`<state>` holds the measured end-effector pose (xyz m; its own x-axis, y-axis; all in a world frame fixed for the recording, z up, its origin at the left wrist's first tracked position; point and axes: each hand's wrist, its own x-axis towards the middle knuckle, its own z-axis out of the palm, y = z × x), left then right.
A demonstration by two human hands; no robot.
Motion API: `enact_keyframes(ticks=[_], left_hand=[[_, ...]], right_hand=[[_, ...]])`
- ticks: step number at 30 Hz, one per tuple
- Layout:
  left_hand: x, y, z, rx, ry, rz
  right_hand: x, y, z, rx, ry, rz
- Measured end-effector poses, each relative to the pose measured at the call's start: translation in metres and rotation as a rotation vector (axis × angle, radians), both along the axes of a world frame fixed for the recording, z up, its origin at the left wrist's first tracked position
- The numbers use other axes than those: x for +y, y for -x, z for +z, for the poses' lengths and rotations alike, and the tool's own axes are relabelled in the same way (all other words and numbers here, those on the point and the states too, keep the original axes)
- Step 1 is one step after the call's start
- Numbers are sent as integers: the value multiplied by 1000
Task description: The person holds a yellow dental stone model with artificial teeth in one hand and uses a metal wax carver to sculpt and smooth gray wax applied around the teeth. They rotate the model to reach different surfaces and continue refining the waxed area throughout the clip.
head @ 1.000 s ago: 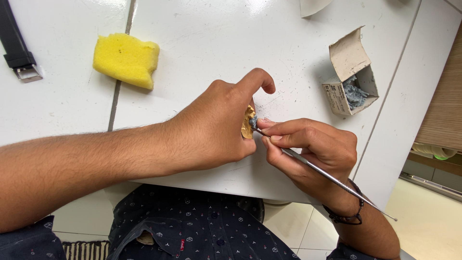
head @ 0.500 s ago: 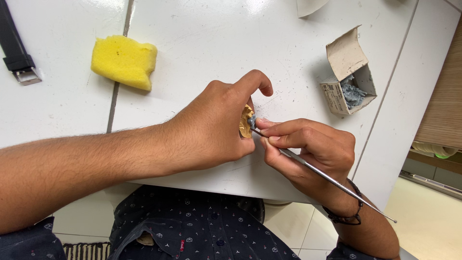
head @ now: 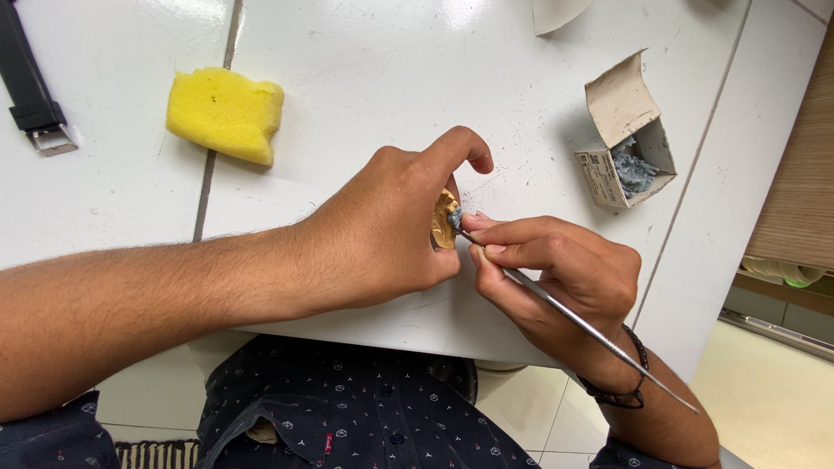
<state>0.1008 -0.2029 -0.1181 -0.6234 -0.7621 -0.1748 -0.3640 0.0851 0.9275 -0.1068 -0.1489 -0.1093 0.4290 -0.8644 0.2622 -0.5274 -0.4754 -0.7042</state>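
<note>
The left hand [head: 382,230] curls closed around a small yellowish piece [head: 444,219], thumb and fingers pinching it so that only a sliver of it shows between them. The piece sits above the near edge of the white table [head: 391,78], roughly in the middle of the scene. The right hand [head: 556,274] comes in from the right and grips a thin metal tool [head: 573,317] like a pen, its fingers closed tight on the shaft near the tip. The tip of the tool touches the yellowish piece, where a dab of grey material shows. The long handle of the tool runs off toward the near right, past the wrist, which wears a dark bracelet [head: 618,395].

A yellow sponge [head: 224,113] lies on the table far to the left, well apart from the hands. A black strap with a metal buckle [head: 33,95] lies at the far left edge. A small open cardboard box [head: 625,143] stands far to the right, its flap up, with grey crumpled material inside. The person wears a dark patterned shirt [head: 347,408], visible below the table edge.
</note>
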Motion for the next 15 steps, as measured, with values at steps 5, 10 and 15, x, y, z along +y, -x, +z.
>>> enact_keyframes(ticks=[5,10,15], left_hand=[[1,0,2,-21,-11,2],[1,0,1,-15,29,0],[1,1,2,33,64,4]], right_hand=[[1,0,1,-18,-3,-1],[0,1,2,-21,-9,6],[1,-1,2,-20,27,-5]])
